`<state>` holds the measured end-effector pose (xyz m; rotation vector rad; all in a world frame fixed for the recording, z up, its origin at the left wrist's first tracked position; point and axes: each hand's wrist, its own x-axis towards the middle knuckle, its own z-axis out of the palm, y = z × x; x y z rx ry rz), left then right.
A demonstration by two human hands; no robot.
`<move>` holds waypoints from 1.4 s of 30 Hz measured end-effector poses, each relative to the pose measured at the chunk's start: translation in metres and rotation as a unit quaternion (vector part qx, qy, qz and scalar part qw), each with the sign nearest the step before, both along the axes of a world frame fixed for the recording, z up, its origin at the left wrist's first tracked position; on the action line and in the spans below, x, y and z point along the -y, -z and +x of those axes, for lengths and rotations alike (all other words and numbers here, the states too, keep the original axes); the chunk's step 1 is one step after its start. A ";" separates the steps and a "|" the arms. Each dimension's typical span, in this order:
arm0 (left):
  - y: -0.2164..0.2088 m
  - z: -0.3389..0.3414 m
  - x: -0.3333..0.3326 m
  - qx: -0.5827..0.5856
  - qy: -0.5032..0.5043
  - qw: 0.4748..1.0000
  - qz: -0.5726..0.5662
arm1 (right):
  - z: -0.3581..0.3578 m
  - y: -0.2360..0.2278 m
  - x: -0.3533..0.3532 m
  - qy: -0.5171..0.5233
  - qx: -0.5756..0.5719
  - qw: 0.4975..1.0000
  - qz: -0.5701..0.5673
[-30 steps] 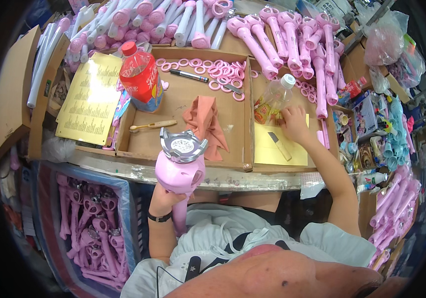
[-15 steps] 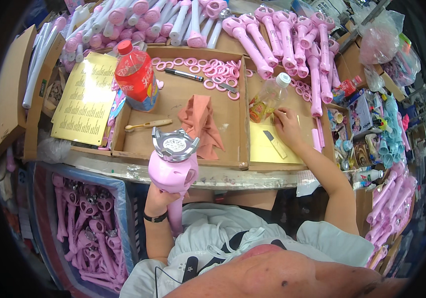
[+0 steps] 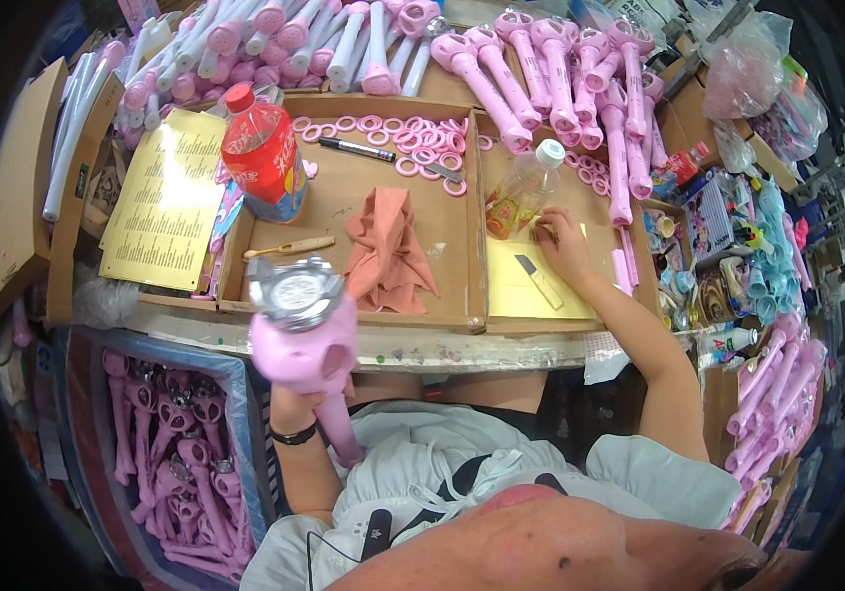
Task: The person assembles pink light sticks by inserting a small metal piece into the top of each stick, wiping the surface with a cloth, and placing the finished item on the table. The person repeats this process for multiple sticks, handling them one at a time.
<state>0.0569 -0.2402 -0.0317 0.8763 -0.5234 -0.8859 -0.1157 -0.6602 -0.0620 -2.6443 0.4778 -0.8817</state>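
My left hand (image 3: 294, 412) is wrapped round the handle of a pink toy wand (image 3: 306, 353), held upright in front of the table's near edge. The wand has a round, hollow head topped by a silver crown-shaped piece (image 3: 296, 288), slightly blurred. My right hand (image 3: 562, 246) is over a yellow sheet (image 3: 572, 300) in the right-hand tray, its fingertips bent together around something small and dark that I cannot make out. A utility knife (image 3: 539, 281) lies on that sheet, just nearer than my fingers. Beside them stands a clear bottle with a white cap (image 3: 524, 192).
A cardboard tray (image 3: 334, 212) holds pink rings (image 3: 422, 138), a marker (image 3: 356, 149), a wooden-handled brush (image 3: 290, 247), an orange cloth (image 3: 390, 256) and a red-labelled bottle (image 3: 263, 163). Pink wands (image 3: 555, 74) are stacked behind. A lined bin (image 3: 250, 394) of wands stands at lower left.
My left hand has moved left with the wand, and its crown now tilts. My right hand stays by the bottle, its fingers more drawn together.
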 end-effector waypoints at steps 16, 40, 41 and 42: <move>-0.025 -0.010 -0.004 -0.112 -0.127 0.909 -0.380 | -0.004 0.019 0.016 0.078 0.051 0.979 0.183; -0.018 -0.054 0.030 0.007 -0.144 0.960 -0.241 | 0.004 -0.131 -0.232 -0.102 0.169 0.785 0.588; -0.017 -0.055 0.029 -0.011 -0.136 0.956 -0.261 | 0.007 -0.132 -0.233 -0.094 0.163 0.795 0.577; -0.017 -0.056 0.029 -0.029 -0.129 0.952 -0.275 | 0.008 -0.132 -0.232 -0.088 0.156 0.805 0.565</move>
